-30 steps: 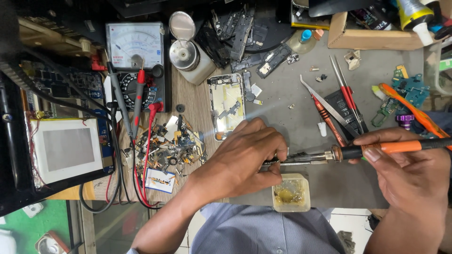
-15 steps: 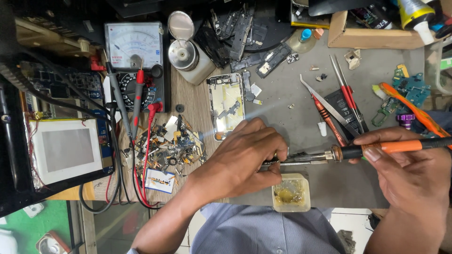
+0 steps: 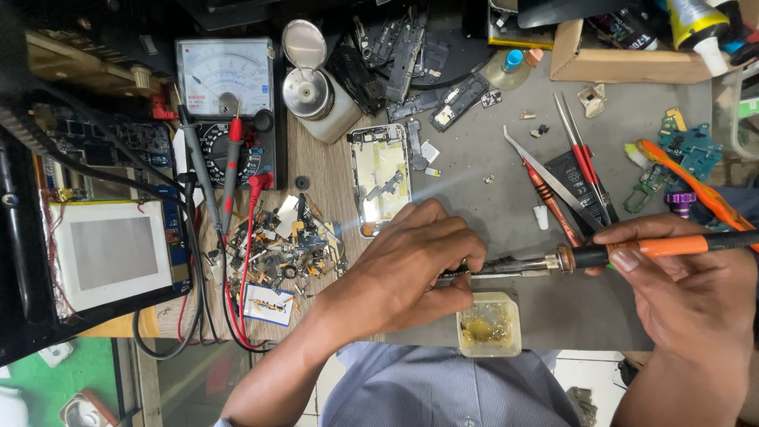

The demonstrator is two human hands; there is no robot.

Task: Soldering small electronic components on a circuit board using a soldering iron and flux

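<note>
At nine o'clock one open tablet [image 3: 111, 253] lies with its pale square panel up, beside a blue circuit board [image 3: 95, 150]. Toward eleven stands one analog multimeter [image 3: 227, 95] with a white dial face, and two probes [image 3: 217, 178], one black and one red, cross its black lower half. Below it, at about eight, sits a heap of tiny loose parts [image 3: 285, 249], with one small white card [image 3: 267, 304] printed in blue and orange at its lower edge. One round metal tin [image 3: 312, 87] with its lid up stands at twelve; one opened phone shell [image 3: 381, 180] lies just below it.

The left hand [image 3: 403, 273], at centre, is curled shut, its fingertips [image 3: 462, 265] pinching a small dark part that is mostly hidden. The tip of one soldering iron [image 3: 601, 257] meets those fingertips from three o'clock. One small square flux tub [image 3: 489, 324], yellowish inside, sits at six, just below the iron.

The right hand [image 3: 688, 296] grips the iron's orange handle. At one o'clock lie one pair of tweezers [image 3: 553, 182] and two red-handled tools [image 3: 583, 158]; one cardboard box [image 3: 624, 55] stands above.
</note>
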